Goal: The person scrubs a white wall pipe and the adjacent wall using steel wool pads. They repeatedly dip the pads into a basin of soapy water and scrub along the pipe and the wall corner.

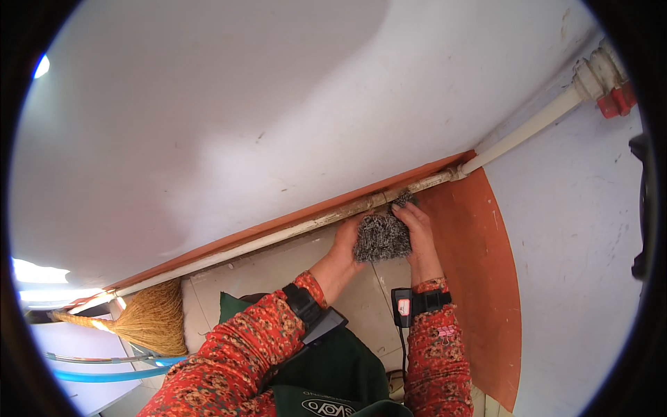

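Observation:
A grey speckled fuzzy cloth (383, 238) hangs between my two hands, just in front of a pipe low on the wall. My left hand (346, 242) grips its left edge, with the fingertips hidden behind it. On the other side, my right hand (417, 229) pinches a bunched upper part of the cloth between thumb and fingers, close to the pipe. The white pipe (312, 223) runs along the foot of the wall, and its paint is worn and brownish near my hands.
A straw broom (156, 318) leans at the lower left beside a blue tube (112, 374). An orange-brown painted skirting (469, 271) lines the right wall. At the upper right the pipe meets a valve with a red handle (617, 101). Floor tiles (307, 266) lie below.

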`<state>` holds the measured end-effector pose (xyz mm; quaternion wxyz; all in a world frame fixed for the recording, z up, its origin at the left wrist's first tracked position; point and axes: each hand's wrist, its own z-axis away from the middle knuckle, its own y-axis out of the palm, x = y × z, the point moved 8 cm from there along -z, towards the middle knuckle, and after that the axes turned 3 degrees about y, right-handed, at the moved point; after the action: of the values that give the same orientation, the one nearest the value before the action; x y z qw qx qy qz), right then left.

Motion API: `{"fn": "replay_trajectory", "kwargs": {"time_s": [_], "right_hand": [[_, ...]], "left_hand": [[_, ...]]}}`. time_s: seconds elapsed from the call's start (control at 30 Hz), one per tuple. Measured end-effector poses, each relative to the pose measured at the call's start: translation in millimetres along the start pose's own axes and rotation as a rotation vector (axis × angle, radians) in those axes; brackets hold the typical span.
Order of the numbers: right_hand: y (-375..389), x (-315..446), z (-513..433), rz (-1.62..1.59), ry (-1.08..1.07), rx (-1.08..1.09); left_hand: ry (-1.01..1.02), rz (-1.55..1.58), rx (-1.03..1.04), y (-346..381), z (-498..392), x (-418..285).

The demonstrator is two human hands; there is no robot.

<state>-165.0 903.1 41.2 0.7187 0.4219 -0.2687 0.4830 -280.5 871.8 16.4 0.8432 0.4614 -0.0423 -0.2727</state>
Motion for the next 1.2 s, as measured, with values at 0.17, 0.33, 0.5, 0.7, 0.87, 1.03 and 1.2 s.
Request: {"fn": "replay_trajectory", "kwargs": {"time_s": [0.17,0.33,0.5,0.7,0.87,1.03,1.2], "right_hand": [[2.4,-2.2,-3.1,-0.003,-0.013,-0.028],[8.5,5.4,-5.5,0.044,-0.043,0.070],[5.8,10.8,-7.9,0.175,-0.020,0.072],[6.3,11.1,-8.3,0.163,-0.039,0.079],[5.4,13.5,-6.6,0.179,-0.053,0.054],[5.5,14.4,-8.3,0.211,-0.080,0.052],[3.9,17.1,-13.8,0.218,-0.135,0.041]], "left_hand": [[-0.008,-0.061,0.014,-1.6,-6.9,-2.1],[-0.062,-0.049,0.053,1.5,-6.8,-0.2],[-0.070,-0.150,0.051,2.7,-5.7,1.4],[0.011,-0.159,0.070,4.9,-6.2,0.7],[-0.030,-0.064,0.056,3.0,-6.5,8.3],[-0.027,-0.067,0.107,4.0,-9.3,8.5],[-0.058,0.066,0.181,13.2,-7.7,7.6]]}}
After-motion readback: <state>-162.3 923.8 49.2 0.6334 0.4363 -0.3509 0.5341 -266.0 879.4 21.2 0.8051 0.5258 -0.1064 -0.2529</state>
